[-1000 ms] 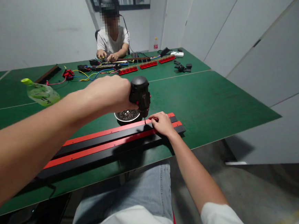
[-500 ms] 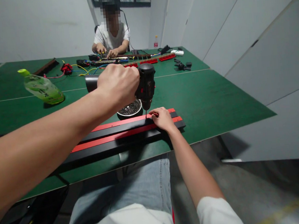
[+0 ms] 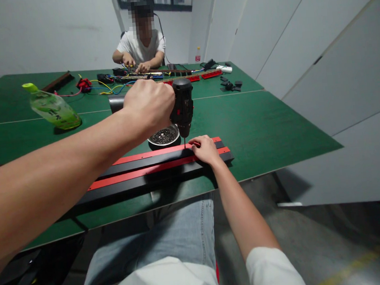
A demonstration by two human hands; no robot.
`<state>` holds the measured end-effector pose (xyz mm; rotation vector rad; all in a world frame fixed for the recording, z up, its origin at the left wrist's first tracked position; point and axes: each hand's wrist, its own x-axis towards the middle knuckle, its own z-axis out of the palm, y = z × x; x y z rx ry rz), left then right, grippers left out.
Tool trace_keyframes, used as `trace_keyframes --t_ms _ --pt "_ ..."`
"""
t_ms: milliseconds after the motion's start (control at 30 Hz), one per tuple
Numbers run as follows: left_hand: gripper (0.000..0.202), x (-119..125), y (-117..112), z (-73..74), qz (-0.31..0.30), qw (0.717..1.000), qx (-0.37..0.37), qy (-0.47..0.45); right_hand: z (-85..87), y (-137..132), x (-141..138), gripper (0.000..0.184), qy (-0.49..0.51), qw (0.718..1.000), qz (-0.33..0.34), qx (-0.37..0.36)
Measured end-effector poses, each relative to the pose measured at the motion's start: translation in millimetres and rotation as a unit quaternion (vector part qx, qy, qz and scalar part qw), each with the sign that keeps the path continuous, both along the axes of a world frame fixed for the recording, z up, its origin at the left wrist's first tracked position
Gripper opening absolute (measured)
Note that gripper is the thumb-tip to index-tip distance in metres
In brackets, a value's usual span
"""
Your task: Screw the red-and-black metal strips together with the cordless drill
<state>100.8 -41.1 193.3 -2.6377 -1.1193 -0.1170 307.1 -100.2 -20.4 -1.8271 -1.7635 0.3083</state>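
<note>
My left hand (image 3: 150, 101) is wrapped round the grip of a black cordless drill (image 3: 183, 102), held upright with its bit pointing down. The bit's tip meets the far edge of a long black bar with a red strip (image 3: 137, 158). A second red-and-black bar (image 3: 130, 185) lies alongside it, nearer my body. My right hand (image 3: 205, 150) grips the bars near their right end, fingers curled at the far one just right of the bit. Behind the bars, close to the drill, stands a round bowl of small dark screws (image 3: 163, 136).
A green bottle (image 3: 54, 107) leans on the green table (image 3: 257, 128) at left. Across it, a person (image 3: 143, 49) in a white shirt handles wired parts among cables and red strips (image 3: 211, 74). Small black pieces (image 3: 231, 85) lie at the back right.
The view has shifted slightly. Drill and both hands keep the same places on the bars, with the bit still at the same spot.
</note>
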Motion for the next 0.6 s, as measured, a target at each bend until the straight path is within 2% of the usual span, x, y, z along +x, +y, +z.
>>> trace_keyframes --t_ms 133,233,300,367,467,533,600 --pt "0.059 0.8 3.4 -7.9 0.028 1.0 0.011 -0.002 -2.4 0.9 0.6 0.029 0.002 1.0 0.004 0.011" --pt "0.061 0.6 5.2 -7.0 0.018 1.0 0.016 -0.004 -3.1 1.0 1.3 0.029 0.004 1.0 0.003 0.014" --pt "0.065 1.1 9.1 -0.7 0.001 1.0 0.013 0.017 -2.9 0.6 1.7 0.029 0.006 1.0 0.004 0.012" --pt "0.065 2.9 16.6 8.9 -0.02 0.998 -0.02 0.058 -2.6 0.0 2.1 0.029 0.009 1.0 0.006 0.013" --pt "0.049 7.6 31.5 22.7 -0.049 0.985 -0.111 0.124 -3.1 -0.4 3.0 0.028 0.016 1.0 0.006 0.018" --pt "0.043 9.7 40.5 27.4 -0.065 0.979 -0.145 0.132 -4.4 0.0 3.6 0.028 0.022 1.0 0.004 0.02" --pt "0.041 9.4 47.2 28.1 -0.077 0.98 -0.147 0.109 -5.8 0.8 4.0 0.028 0.029 0.999 0.002 0.02"
